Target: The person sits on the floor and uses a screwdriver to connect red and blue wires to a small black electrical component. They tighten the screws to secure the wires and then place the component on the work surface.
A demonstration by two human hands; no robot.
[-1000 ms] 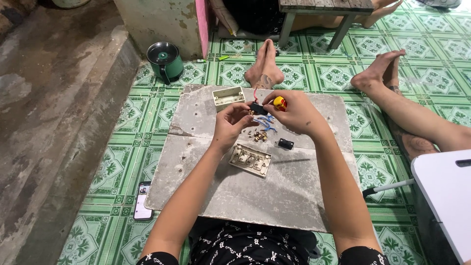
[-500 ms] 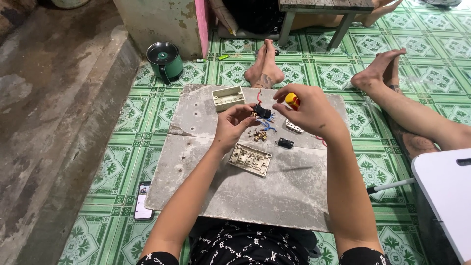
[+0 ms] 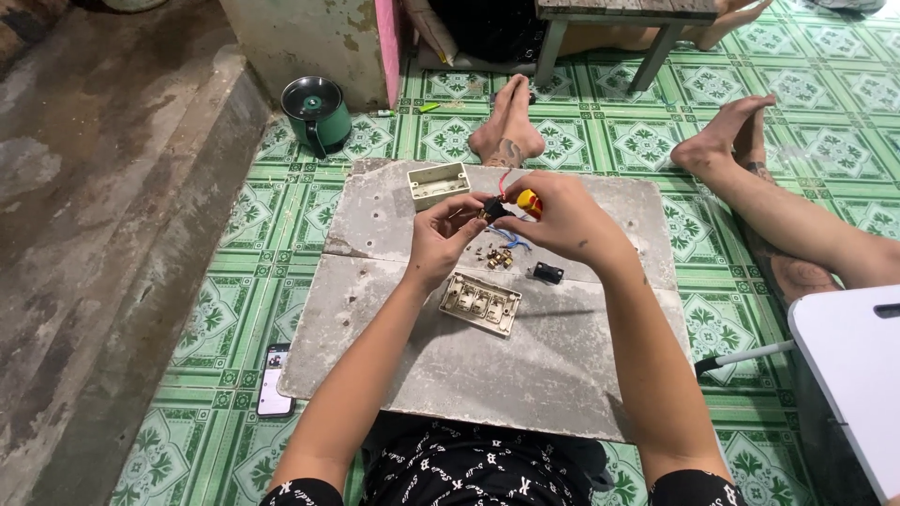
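My left hand (image 3: 442, 234) pinches a small black switch part (image 3: 492, 207) with red and blue wires trailing from it. My right hand (image 3: 562, 218) grips a screwdriver with a yellow and red handle (image 3: 529, 202), its tip at the black part. Both hands hover over a grey stone slab (image 3: 394, 347). Below them lie several small brass screws (image 3: 501, 258), a beige switch plate (image 3: 480, 304) and another small black part (image 3: 547, 274). A beige wall box (image 3: 439, 184) sits at the slab's far edge.
A phone (image 3: 276, 379) lies on the green tiled floor left of the slab. A green pot (image 3: 318, 112) stands far left. Another person's bare feet (image 3: 507, 126) and legs (image 3: 778, 211) lie beyond and right. A white board (image 3: 858, 375) is at right.
My right hand with the screwdriver drew back toward my left hand and the black part after shifting slightly right. The slab's items have not moved.
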